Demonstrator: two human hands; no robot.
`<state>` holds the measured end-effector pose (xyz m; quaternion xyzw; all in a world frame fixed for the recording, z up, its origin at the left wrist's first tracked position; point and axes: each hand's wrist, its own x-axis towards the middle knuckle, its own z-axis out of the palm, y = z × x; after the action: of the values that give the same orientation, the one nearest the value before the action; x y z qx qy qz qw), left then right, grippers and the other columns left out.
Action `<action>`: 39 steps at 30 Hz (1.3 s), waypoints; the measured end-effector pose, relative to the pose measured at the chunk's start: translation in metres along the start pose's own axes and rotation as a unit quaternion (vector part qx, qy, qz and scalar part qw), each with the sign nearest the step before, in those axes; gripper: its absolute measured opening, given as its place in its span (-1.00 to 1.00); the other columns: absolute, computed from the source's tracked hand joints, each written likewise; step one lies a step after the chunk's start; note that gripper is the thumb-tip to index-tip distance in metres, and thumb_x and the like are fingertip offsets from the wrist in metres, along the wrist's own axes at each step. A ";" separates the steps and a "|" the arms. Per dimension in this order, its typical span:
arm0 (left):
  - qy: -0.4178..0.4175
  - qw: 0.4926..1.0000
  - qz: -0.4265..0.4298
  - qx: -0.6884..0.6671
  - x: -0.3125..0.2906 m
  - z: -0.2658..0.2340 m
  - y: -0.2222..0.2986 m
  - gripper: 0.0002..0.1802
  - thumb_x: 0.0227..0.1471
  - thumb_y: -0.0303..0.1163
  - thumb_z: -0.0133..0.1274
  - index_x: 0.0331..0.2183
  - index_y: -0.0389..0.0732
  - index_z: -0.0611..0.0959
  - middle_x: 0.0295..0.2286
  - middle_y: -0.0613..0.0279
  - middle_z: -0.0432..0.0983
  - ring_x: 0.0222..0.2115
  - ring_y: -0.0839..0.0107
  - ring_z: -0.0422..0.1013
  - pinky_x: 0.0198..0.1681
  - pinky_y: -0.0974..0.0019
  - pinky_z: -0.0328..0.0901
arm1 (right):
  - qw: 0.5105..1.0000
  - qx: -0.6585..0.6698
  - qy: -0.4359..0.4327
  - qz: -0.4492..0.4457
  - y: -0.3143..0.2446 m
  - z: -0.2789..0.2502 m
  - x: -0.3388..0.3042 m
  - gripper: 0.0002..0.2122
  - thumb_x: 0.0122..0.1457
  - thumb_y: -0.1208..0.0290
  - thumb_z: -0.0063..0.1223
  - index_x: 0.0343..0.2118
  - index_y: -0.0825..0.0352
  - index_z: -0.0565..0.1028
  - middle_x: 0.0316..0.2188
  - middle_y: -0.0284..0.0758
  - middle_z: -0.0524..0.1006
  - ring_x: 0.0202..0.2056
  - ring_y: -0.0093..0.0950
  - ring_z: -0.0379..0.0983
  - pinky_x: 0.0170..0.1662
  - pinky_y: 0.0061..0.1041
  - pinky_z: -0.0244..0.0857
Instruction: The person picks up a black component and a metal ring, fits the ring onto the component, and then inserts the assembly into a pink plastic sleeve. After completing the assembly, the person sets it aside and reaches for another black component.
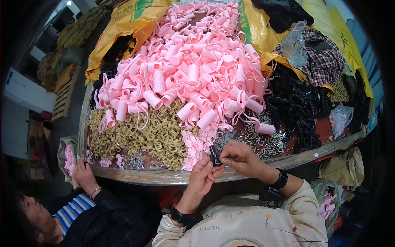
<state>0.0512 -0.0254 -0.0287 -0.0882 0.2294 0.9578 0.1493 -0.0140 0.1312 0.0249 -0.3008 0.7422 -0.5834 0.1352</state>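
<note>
A small black plastic part stands upright between my two hands, just above the table's near edge. My left hand grips its lower end from the left with thumb and fingers. On the other side my right hand pinches at the part; whether a tiny piece is between those fingertips cannot be seen. Just beyond my hands lies a heap of small flat pink pieces, with bent metal clips to its right. Pink plastic tubes with strap loops are piled high across the middle of the table.
Tan plastic rings cover the left front, and black plastic parts the right. Yellow woven sacks lie at the back. A checked cloth rests at the far right. At left, a co-worker's hands are near the edge.
</note>
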 end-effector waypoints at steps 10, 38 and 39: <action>-0.001 0.999 -0.033 -0.023 -0.005 -0.006 0.001 -0.69 -0.06 -0.41 -0.08 -0.24 -0.37 0.37 -0.34 0.10 0.41 -0.35 0.30 0.41 -0.24 0.29 0.32 | 0.988 -0.135 0.036 -0.073 -0.002 0.012 0.002 -0.92 -0.18 0.62 0.03 -0.58 0.38 0.37 -0.60 -0.29 0.30 -0.58 -0.41 0.28 -0.56 -0.54 0.16; 0.046 0.998 -0.023 0.019 -0.032 -0.016 0.015 -0.77 -0.09 -0.54 -0.08 -0.28 -0.36 0.44 -0.38 0.15 0.43 -0.40 0.38 0.41 -0.29 0.37 0.35 | 0.857 -0.386 -0.079 -0.332 -0.020 0.027 0.011 -0.83 -0.34 0.41 -0.02 -0.59 0.33 0.37 -0.61 -0.40 0.20 -0.52 -0.50 0.17 -0.44 -0.55 0.07; 0.045 0.999 -0.021 0.018 -0.034 -0.015 0.017 -0.77 -0.09 -0.54 -0.08 -0.28 -0.36 0.44 -0.38 0.15 0.43 -0.39 0.38 0.41 -0.29 0.38 0.35 | 0.870 -0.364 -0.089 -0.322 -0.019 0.028 0.013 -0.84 -0.34 0.45 0.00 -0.59 0.34 0.38 -0.60 -0.39 0.22 -0.53 -0.49 0.19 -0.47 -0.54 0.07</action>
<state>0.0789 -0.0548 -0.0266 -0.1331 0.2508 0.9453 0.1606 -0.0034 0.0985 0.0370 -0.6012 0.7490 -0.2542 -0.1135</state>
